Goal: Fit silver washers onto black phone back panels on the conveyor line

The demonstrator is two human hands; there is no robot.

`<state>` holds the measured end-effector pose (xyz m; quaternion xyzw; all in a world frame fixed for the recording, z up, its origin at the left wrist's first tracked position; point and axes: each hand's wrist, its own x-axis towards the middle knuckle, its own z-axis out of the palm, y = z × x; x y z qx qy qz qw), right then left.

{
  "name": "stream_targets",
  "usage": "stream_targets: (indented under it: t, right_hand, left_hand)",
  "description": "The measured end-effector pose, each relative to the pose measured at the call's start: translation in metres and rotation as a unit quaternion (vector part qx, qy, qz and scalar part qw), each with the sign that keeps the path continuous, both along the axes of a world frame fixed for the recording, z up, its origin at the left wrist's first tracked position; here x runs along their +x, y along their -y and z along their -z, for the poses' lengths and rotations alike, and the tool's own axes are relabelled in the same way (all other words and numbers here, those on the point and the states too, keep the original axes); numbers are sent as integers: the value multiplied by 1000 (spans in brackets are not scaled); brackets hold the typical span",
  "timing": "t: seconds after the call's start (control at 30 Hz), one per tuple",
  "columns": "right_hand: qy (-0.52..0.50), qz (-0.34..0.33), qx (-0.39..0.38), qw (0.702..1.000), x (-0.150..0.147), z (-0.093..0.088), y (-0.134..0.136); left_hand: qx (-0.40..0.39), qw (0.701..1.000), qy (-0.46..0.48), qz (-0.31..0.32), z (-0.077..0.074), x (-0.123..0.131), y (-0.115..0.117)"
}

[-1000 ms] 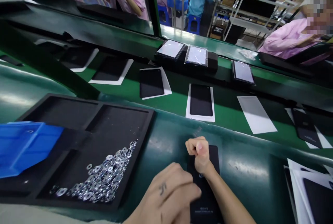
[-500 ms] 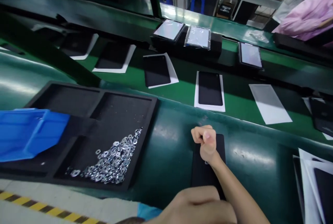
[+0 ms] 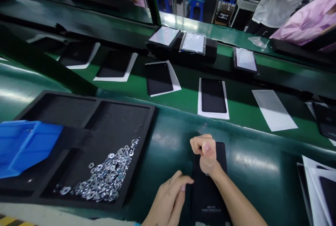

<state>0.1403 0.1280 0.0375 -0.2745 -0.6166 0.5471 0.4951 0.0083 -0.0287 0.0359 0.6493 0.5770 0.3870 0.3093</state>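
Observation:
A black tablet [image 3: 208, 191], back side up with small print near its lower end, lies on the green bench below me. My right hand [image 3: 205, 153] is closed in a fist over the tablet's upper part; whatever its fingers hold, if anything, is hidden. To the left of the tablet is my left hand [image 3: 168, 198], its index finger stretched to the tablet's left edge and the thumb a little apart from it. Nothing shows between those fingers. Left of both hands, a black divided tray [image 3: 112, 117] holds a heap of small shiny metal washers [image 3: 105, 180].
A blue plastic bin [image 3: 26, 145] sits on the tray's left part. Beyond the bench, several black tablets [image 3: 214, 96] lie on white sheets along a green belt [image 3: 183, 103]. White sheets and a dark panel [image 3: 319, 184] are stacked at right. People in pink [image 3: 309, 19] sit opposite.
My left hand has moved away from the camera and down beside the tablet's left edge. My right fist stays over the tablet. The view has tilted slightly.

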Motion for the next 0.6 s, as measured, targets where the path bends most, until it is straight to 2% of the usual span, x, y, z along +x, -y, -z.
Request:
stream_targets:
  t: [0.07, 0.27, 0.47, 0.6]
  right_hand:
    - [-3, -2, 4, 1000, 0, -1, 0]
    - [7, -32, 10, 999, 2, 0, -2]
    - [-7, -11, 18, 1000, -2, 8, -2]
    - [3, -38, 12, 999, -6, 4, -6]
  left_hand:
    - [-1, 1000, 17, -12, 8, -4, -1]
    - [66, 997, 31, 23, 36, 0, -8]
    - [56, 998, -5, 19, 36, -1, -20]
    - [88, 996, -3, 5, 35, 3, -26]
